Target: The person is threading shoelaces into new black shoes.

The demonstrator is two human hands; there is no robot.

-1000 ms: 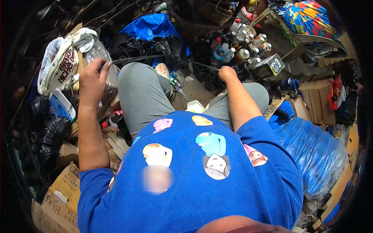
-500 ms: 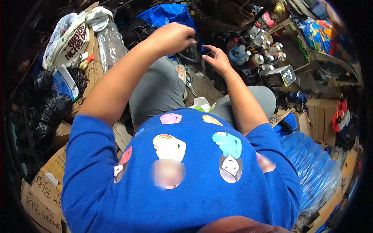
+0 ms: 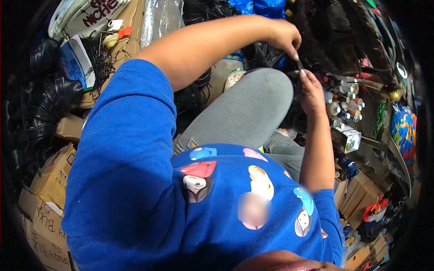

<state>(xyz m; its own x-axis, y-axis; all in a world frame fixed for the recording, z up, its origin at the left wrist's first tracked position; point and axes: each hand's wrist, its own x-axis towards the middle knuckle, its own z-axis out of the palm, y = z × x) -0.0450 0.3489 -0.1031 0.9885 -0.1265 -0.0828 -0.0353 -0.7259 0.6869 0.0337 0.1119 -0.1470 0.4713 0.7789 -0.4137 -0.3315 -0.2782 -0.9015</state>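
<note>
My left hand (image 3: 285, 38) is stretched far forward, its thumb and fingertips pinched together. Just below it my right hand (image 3: 312, 90) is also closed in a pinch. A short, thin dark strip (image 3: 299, 65) runs between the two sets of fingertips, and both hands appear to hold it. Its kind is too dark and small to make out. Behind and left of the hands lies a jumble of black material (image 3: 266, 56). My grey-clad knee (image 3: 266, 90) is raised close beneath my hands.
Several bottles with white caps (image 3: 346, 101) stand to the right of my right hand. Blue plastic (image 3: 257, 7) lies at the far edge. At left are black boots (image 3: 43, 108), a blue-covered booklet (image 3: 77, 63) and cardboard boxes (image 3: 52, 176). More cardboard (image 3: 361, 196) stands at right.
My hands have shifted right in the picture and come closer together, now pinching a dark strip. My body and the view have turned, and one knee is raised higher.
</note>
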